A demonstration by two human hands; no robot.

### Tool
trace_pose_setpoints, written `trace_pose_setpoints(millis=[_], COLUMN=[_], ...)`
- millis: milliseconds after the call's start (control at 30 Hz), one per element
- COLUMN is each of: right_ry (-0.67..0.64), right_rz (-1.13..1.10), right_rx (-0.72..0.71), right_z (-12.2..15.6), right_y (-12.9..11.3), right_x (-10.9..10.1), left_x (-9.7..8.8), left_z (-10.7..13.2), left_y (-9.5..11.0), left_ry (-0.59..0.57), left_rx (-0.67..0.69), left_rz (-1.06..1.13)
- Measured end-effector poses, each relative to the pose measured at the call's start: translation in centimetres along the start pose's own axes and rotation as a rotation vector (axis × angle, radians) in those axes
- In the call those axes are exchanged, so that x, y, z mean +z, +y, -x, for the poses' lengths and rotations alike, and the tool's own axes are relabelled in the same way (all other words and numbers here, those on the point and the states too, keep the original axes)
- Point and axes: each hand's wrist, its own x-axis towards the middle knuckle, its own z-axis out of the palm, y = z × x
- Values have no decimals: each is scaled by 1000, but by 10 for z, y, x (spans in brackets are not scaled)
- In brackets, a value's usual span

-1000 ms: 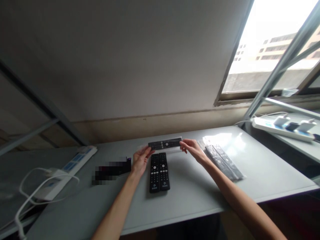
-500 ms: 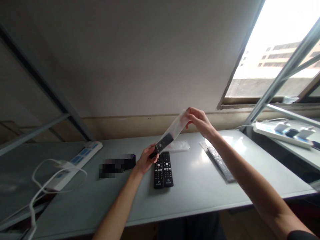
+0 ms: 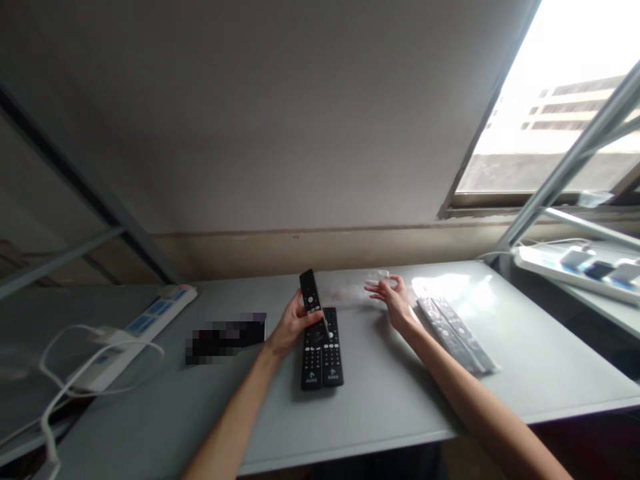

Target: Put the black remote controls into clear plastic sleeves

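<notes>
My left hand (image 3: 287,327) grips a black remote control (image 3: 310,293) by its middle. The remote is out of its bag and tilted, its upper end raised. Below it, two more black remotes (image 3: 332,363) lie side by side on the desk, partly covered by the held one. My right hand (image 3: 395,303) is at the back of the desk, its fingers at the edge of a clear plastic bag (image 3: 343,288) that it appears to pinch. The bag lies flattened behind the remotes; where one bag ends and another begins is hard to see.
Bagged remotes (image 3: 455,333) lie to the right on the grey desk (image 3: 385,413). On the left are a pixelated dark object (image 3: 227,340) and a power strip (image 3: 135,337) with white cables (image 3: 63,407). Another power strip (image 3: 575,273) stands far right, behind a metal frame post (image 3: 550,190).
The remote has come out of the plastic bag and stays in my left hand. My right hand has moved down with the bag to the desk's back.
</notes>
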Motion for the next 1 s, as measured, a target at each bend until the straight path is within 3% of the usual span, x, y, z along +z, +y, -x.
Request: trace_pose_setpoints(millis=[133,333,600,733,900,1000], right_ry=[-69,-1,-16,-46,-54,-42], right_rz=[73,55,8,246,653,885], right_rx=[8,60,84,54,-234,-305], right_z=[6,4,5,4,1,-2], right_y=[9,3,-4,0,7,9], right_x=[-2,-4,-4,-10,-16,-17], left_x=[22,39,59,58,54,52], left_z=[2,11,16,13,11,12], left_y=[-3,-4,-19,-24,-29,-26], left_ry=[63,-111,-304,-292,-218,-210], left_rx=[-25,57,265,283,325,322], left_rz=[-147,-641,-1189,-1352,-1388,-1359])
